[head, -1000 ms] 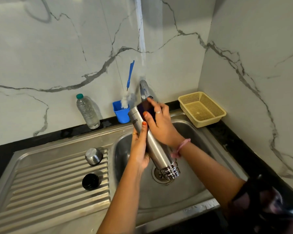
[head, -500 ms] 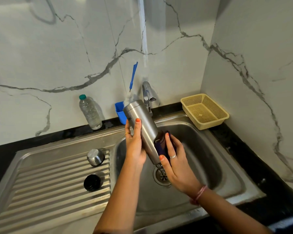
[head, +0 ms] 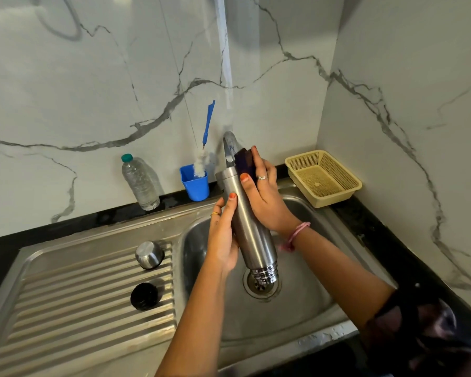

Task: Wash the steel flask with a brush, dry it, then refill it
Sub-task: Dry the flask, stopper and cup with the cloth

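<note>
The flask [head: 249, 229] hangs mouth-down over the sink [head: 297, 308] drain, gripped by the left hand [head: 223, 235]. The right hand [head: 267, 197], pinching a sponge [head: 245, 163], has slid from mouth end to base: outside scrubbing continues.

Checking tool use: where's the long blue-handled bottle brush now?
Head view, left of centre: the blue-handled bottle brush stands bristles-down in the blue plastic cup against the back wall, left of the tap, untouched.

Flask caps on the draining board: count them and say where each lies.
2. The steel cap lies at the board's back, near the basin; the black cap lies just in front of it. None seems hidden.
</note>
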Demonstrator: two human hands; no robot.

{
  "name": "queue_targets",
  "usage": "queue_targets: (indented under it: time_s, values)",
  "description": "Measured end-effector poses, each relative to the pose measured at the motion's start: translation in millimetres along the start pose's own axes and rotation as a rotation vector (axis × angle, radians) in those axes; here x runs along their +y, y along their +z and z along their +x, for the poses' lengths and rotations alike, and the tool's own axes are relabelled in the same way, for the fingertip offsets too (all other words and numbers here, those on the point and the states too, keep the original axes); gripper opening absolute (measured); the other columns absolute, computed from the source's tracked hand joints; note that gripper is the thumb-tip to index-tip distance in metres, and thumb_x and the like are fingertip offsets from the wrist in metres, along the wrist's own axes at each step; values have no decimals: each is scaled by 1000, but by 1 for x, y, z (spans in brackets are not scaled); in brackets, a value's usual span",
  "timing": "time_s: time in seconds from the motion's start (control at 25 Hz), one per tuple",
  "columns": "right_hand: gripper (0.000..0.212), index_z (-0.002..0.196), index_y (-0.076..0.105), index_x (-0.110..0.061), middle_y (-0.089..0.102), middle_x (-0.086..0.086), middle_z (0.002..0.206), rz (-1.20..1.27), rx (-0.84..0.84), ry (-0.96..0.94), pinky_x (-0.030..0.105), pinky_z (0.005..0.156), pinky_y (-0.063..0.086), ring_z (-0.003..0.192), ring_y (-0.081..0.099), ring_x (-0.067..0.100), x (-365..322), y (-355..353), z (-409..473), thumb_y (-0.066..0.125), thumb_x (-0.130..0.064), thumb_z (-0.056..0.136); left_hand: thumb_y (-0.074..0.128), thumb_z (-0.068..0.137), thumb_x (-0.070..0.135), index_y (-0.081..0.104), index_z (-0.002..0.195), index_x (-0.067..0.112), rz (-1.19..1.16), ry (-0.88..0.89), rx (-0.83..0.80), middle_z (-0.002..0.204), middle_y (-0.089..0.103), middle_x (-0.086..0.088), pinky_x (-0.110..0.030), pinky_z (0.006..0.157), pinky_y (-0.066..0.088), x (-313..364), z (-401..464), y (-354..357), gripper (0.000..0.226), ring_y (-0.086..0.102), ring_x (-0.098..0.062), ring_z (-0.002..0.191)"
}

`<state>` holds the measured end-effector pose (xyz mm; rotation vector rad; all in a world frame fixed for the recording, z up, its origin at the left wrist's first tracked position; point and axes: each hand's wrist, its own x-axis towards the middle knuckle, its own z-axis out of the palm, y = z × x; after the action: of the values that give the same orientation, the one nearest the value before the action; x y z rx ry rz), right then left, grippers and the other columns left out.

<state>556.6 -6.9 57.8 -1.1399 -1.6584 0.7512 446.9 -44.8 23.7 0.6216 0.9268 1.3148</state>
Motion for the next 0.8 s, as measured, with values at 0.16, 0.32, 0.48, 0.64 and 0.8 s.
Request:
queue_targets:
  time_s: [0.16, 0.32, 0.48, 0.64, 0.8]
  values:
    - [57, 146, -3, -47, 19, -4, 144, -90, -111, 33, 22, 104, 35, 123, 42, 12, 18, 7, -53, 32, -46, 100, 74, 73, 56, 55, 134, 19, -111, 26, 47, 127, 65, -13, -47, 100, 49, 1, 8, -9, 74, 63, -29, 117]
    - [63, 145, -4, -45, 13, -20, 142, -180, -110, -20, 36, 109, 39, 130, 38, 12, 38, 14, -112, 28, -54, 92, 71, 70, 60, 53, 135, 22, -157, 59, 172, 123, 66, -13, -40, 81, 56, 7, 10, -16, 77, 65, -28, 112]
    - [62, 148, -1, -41, 11, -14, 146, -259, -111, -62, 38, 111, 36, 134, 33, 15, 26, 11, -88, 31, -51, 96, 75, 65, 64, 51, 137, 25, -154, 29, 133, 125, 65, -13, -43, 89, 55, 3, 8, -16, 85, 65, -28, 113]
    - [58, 151, 1, -34, 16, 4, 148, -102, -139, 24, 23, 103, 31, 122, 38, 13, -3, 6, -21, 33, -39, 102, 78, 69, 49, 54, 131, 21, -39, 41, 19, 118, 68, -12, -47, 92, 53, -3, 1, -7, 72, 67, -27, 105]
    - [54, 153, 9, -30, 28, 7, 147, 31, -100, 78, 20, 105, 24, 118, 31, -2, -17, -4, 17, 31, -34, 103, 74, 72, 42, 57, 125, 24, 34, 13, -21, 110, 70, -6, -44, 92, 53, -3, -3, -6, 58, 67, -23, 101]
